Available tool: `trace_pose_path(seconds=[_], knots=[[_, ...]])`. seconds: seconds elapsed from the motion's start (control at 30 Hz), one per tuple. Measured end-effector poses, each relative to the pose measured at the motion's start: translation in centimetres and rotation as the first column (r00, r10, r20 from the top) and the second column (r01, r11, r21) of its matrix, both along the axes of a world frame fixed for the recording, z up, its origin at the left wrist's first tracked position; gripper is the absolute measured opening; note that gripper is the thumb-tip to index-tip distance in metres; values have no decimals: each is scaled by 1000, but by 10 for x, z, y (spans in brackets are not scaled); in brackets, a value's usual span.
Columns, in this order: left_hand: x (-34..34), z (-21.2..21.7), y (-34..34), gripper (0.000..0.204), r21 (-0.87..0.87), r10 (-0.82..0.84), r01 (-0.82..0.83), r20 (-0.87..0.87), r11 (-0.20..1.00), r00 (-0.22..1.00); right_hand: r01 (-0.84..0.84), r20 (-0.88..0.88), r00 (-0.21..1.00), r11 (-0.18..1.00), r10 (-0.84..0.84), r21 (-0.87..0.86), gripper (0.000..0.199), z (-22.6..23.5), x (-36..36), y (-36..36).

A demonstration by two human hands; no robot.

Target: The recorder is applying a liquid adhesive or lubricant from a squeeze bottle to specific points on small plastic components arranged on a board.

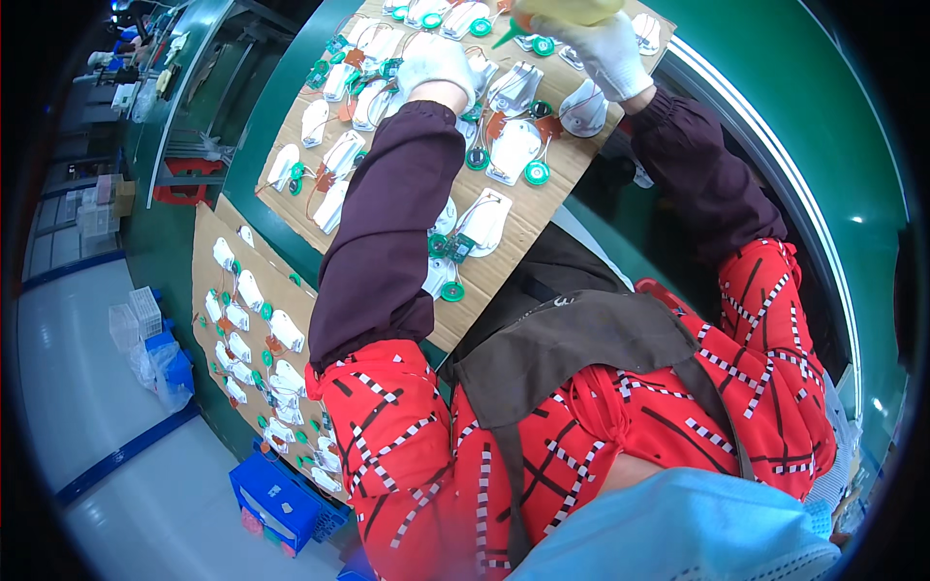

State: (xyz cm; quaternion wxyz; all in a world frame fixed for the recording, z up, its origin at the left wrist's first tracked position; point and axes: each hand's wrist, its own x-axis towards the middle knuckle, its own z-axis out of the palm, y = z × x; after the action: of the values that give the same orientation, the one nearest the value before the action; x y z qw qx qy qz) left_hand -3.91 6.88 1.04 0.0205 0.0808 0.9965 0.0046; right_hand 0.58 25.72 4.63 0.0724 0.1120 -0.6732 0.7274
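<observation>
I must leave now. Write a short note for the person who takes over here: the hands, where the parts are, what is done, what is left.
Left hand: white glove, resting on the white parts on the near cardboard sheet.
Right hand: white glove, holding a yellow bottle with a green nozzle pointed at the parts.
Parts: white pieces with green discs and wires fill this sheet; a second cardboard sheet, lower left, is also full.
Done or left: I cannot tell which pieces were already treated; check each one.
</observation>
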Motion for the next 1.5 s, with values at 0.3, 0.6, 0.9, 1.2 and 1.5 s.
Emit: trace_pose_path(seconds=[0.3, 0.6, 0.9, 1.2, 1.5], knots=[[-1, -18, -9, 52, -90, -80, 60, -245, 994, 966, 189, -148, 947, 869, -284, -457, 32, 17, 20, 40], [11, 14, 4, 42, -161, -17, 4, -82, 987, 996, 223, -63, 944, 764, -325, -606, 36, 0, 65, 64], [-9, 10, -35, 60, 220, -125, 132, -43, 967, 991, 261, -22, 941, 764, -339, -590, 33, -33, 71, 89], [35, 30, 26, 41, 314, -207, 166, 102, 935, 973, 249, -46, 935, 747, -351, -617, 41, -2, 88, 58], [31, 17, 49, 38, -43, -78, 86, 160, 995, 984, 250, -56, 934, 758, -352, -603, 42, -8, 90, 65]])
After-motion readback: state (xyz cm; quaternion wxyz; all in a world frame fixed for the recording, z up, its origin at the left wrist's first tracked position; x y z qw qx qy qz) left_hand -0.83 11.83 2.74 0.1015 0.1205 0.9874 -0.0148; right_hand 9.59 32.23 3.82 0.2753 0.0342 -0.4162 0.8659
